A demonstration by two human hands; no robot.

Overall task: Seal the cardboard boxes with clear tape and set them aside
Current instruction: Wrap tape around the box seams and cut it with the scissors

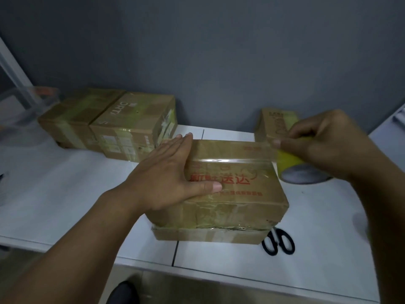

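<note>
A brown cardboard box (236, 200) with red printed characters lies on the white table (65, 194) in front of me. My left hand (166, 176) rests flat on its left top, fingers spread, thumb pressing the tape strip. My right hand (328, 145) holds a yellowish roll of clear tape (291, 163) just past the box's right edge. A stretch of clear tape runs from the roll across the box top. Two taped boxes (109, 126) stand together at the back left. Another small box (274, 126) sits at the back right, partly hidden by my right hand.
Black-handled scissors (278, 242) lie on the table by the box's front right corner. A clear plastic container (28, 106) stands at the far left. A grey wall (208, 51) rises right behind the table. The table's front edge runs close to me.
</note>
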